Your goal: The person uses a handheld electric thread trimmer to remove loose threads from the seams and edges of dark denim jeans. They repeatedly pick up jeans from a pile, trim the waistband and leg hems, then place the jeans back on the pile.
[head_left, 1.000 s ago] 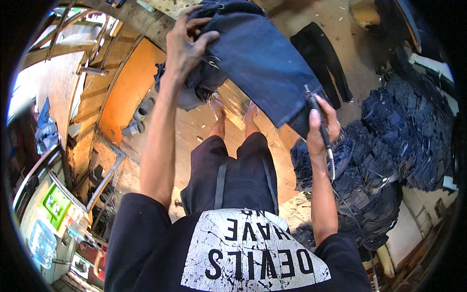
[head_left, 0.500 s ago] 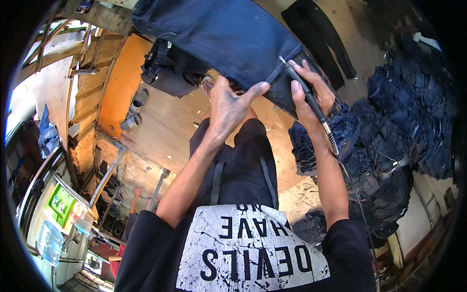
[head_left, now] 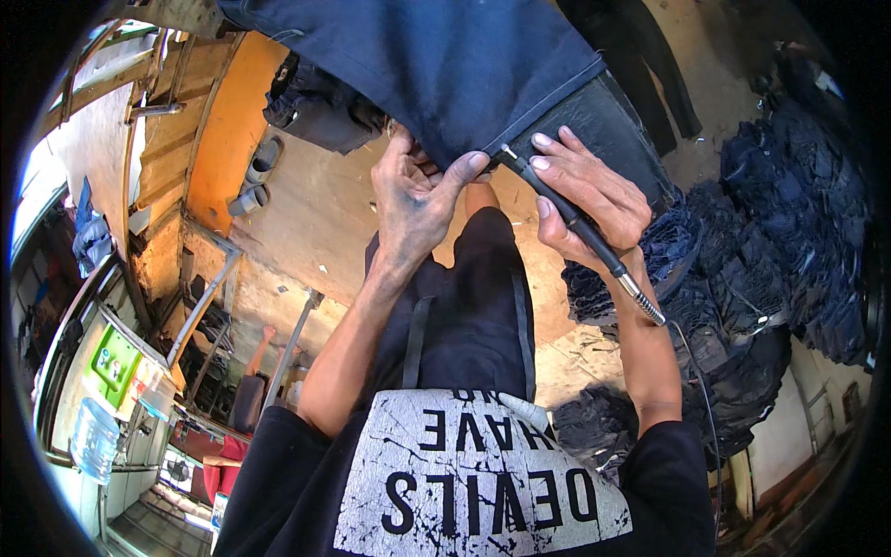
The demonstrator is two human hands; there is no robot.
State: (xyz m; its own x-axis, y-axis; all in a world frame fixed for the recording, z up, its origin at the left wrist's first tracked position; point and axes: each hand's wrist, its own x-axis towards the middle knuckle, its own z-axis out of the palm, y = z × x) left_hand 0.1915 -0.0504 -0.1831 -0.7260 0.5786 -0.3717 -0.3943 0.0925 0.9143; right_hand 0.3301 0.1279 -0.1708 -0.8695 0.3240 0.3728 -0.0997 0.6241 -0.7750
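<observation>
Down from the garment's upper part, where it was one second ago, the left hand [head_left: 408, 195] has come to the near corner of the hem; the right hand [head_left: 599, 200] has brought its tool in close beside it. Largest is a heap of dark cloth [head_left: 789, 232] at the far right. Next comes the blue garment [head_left: 445, 74], spread across the top centre, its straight hem lying over a dark table [head_left: 613, 121] whose bare end shows beyond the hem. Dark trousers [head_left: 640, 46] lie on the floor at upper right, and a dark bundle [head_left: 325, 107] sits left of the garment. The left grip pinches the hem corner, thumb on top, fingers partly hidden beneath. The right grip is closed around a black pen-shaped tool [head_left: 575, 218] with a springy metal sleeve [head_left: 643, 302] at its rear. Smallest is the tool's metal tip [head_left: 505, 148], by the hem and very near the left thumb; whether it touches the cloth cannot be told. A slip of the right hand could drive the tip into that thumb or mark the cloth. If the left pinch loosened, the hem could slide out of line.
</observation>
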